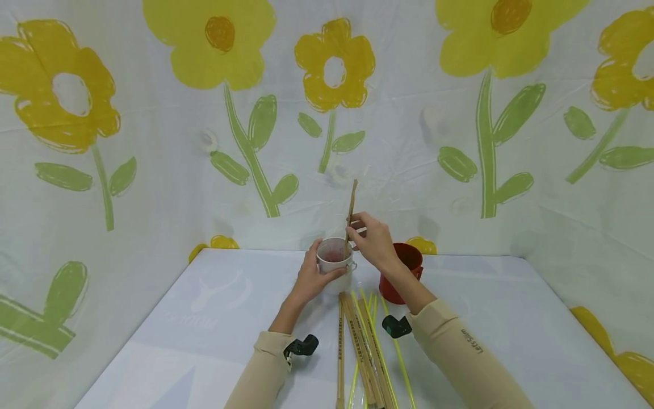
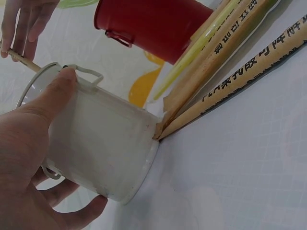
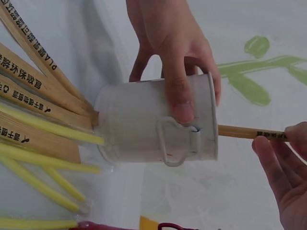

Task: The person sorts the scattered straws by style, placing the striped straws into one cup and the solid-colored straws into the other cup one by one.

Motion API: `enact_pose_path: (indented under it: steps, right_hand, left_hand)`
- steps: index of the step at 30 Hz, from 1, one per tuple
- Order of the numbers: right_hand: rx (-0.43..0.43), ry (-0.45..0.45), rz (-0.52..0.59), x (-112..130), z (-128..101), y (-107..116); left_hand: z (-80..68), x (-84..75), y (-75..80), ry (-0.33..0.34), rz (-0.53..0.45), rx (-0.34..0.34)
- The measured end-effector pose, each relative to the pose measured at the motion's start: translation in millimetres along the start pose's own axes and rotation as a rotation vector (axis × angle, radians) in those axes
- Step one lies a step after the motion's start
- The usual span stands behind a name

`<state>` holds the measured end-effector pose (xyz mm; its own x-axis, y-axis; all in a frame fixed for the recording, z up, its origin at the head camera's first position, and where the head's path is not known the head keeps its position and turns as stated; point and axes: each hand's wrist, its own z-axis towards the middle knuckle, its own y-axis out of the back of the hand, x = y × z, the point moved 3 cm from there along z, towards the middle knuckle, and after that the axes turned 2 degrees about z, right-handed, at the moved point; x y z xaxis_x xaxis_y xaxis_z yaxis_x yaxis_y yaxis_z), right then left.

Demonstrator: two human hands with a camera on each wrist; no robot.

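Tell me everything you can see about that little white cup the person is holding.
The white cup is a small pail, seemingly painted metal, with thin wire loop handles on its sides and a reddish inside. It stands upright on the table, before the red pail. The left hand grips its side, thumb near the rim. A paper-wrapped stick, held by the right hand, pokes into it. More wrapped sticks touch its base.

White handled cup [image 1: 334, 264] upright on table, paper-wrapped stick [image 1: 351, 216] standing inside.
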<state>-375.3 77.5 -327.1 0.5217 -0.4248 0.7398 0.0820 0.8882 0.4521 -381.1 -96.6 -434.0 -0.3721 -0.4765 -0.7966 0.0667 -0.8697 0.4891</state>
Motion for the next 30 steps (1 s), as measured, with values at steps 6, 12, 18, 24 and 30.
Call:
enact_pose_path:
  steps: [6,12,18,24,30]
  right_hand:
    - [0.014,-0.013,-0.026,-5,-1,-6]
    - [0.027,-0.037,-0.058,-11,-3,-13]
    - [0.039,-0.045,-0.047,-16,-5,-19]
    - [0.048,-0.047,-0.035,-19,-7,-19]
    - [0.051,-0.063,-0.019,-20,-9,-17]
  left_hand:
    - [0.8,0.5,0.3,-0.001,-0.014,0.002]
    - [1.2,3.0,-0.8,0.008,-0.001,0.007]
    - [0.9,3.9,-1.7,0.019,0.004,0.000]
    - [1.1,4.0,-2.4,0.018,0.008,-0.001]
    - [1.1,2.6,-1.0,0.020,-0.011,-0.001]
